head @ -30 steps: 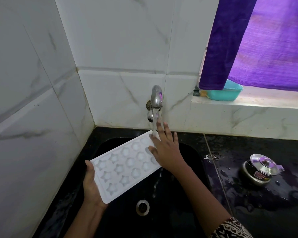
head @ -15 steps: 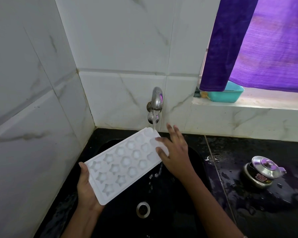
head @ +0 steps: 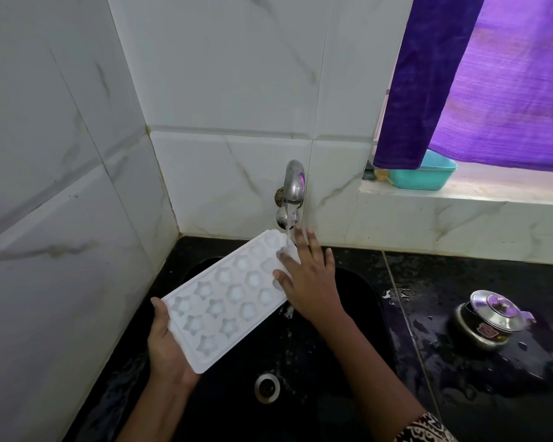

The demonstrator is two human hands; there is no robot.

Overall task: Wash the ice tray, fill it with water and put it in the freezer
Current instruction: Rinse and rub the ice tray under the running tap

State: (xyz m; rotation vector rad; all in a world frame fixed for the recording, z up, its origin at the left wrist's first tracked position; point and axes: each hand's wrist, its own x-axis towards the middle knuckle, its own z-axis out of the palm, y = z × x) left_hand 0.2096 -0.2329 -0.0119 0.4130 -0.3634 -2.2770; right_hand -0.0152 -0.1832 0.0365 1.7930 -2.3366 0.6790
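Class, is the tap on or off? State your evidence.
On. A water stream falls from the tap onto the far end of the ice tray, by the right hand.

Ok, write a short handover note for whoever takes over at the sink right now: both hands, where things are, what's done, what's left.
Left hand grips the near end of the ice tray, held tilted over the sink.
Right hand lies flat, fingers straight, on the tray's far end under the running tap.
Done: washing is under way.
Left: finish rinsing, fill with water, carry to the freezer, which is out of view.
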